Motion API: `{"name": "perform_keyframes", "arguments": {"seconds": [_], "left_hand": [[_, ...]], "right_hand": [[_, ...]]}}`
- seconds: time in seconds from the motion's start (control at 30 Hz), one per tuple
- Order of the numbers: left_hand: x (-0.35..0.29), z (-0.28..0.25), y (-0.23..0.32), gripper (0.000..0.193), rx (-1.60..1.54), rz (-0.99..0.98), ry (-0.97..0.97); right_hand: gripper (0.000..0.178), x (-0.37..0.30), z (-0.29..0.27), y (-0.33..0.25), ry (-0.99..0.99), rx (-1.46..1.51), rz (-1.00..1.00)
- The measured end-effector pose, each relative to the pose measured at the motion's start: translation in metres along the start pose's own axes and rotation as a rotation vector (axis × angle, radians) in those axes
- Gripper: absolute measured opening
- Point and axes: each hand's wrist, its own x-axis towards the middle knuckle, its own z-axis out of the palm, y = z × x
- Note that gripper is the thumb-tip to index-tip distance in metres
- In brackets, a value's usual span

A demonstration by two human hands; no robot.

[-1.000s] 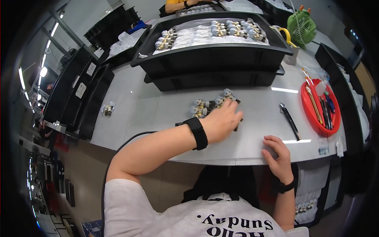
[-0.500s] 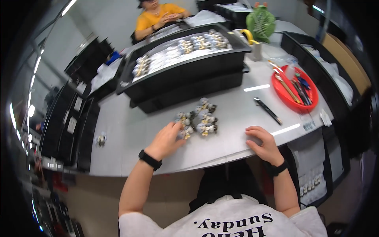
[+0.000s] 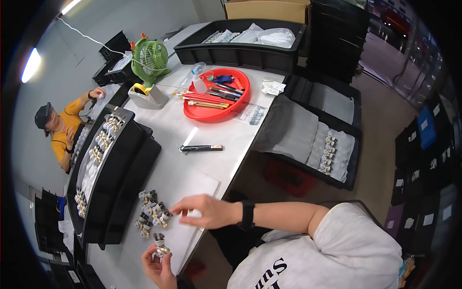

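My left hand (image 3: 158, 270) is closed on a small figurine (image 3: 161, 245) with a white body and dark and yellowish parts, raised near the table's front edge. Just beyond it, several similar figurines (image 3: 153, 211) lie in a loose cluster on the white tabletop. My right hand (image 3: 208, 212) is over the table to the right of that cluster, thumb and fingers apart. A white patch shows between its fingers; whether that is an object or the tabletop is unclear.
A black crate (image 3: 129, 166) holding rows of figurines stands left of the cluster. Beyond lie a black-handled tool (image 3: 201, 148), a red tray (image 3: 207, 117) of brushes and pens, a tape dispenser (image 3: 149, 98) and a green fan (image 3: 150, 62). An open black case (image 3: 350, 168) sits right. A person (image 3: 67, 118) sits opposite.
The view has swung to the right. My left hand has come away from the cluster with a figurine in its fingers. My right hand has moved in closer to the cluster.
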Motion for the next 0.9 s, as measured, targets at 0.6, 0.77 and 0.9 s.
{"name": "perform_keyframes", "arguments": {"seconds": [0.6,0.77,0.9], "left_hand": [[0.035,0.024,-0.058,0.028,-0.765,-0.252,0.242],[0.030,0.015,-0.057,0.025,-0.806,-0.191,0.194],[0.029,0.015,-0.057,0.025,-0.849,-0.163,0.168]], "right_hand": [[0.029,0.008,0.066,0.036,-0.155,0.242,0.381],[0.026,0.006,0.070,0.030,-0.202,0.297,0.452],[0.023,0.009,0.068,0.023,-0.181,0.361,0.520]]}}
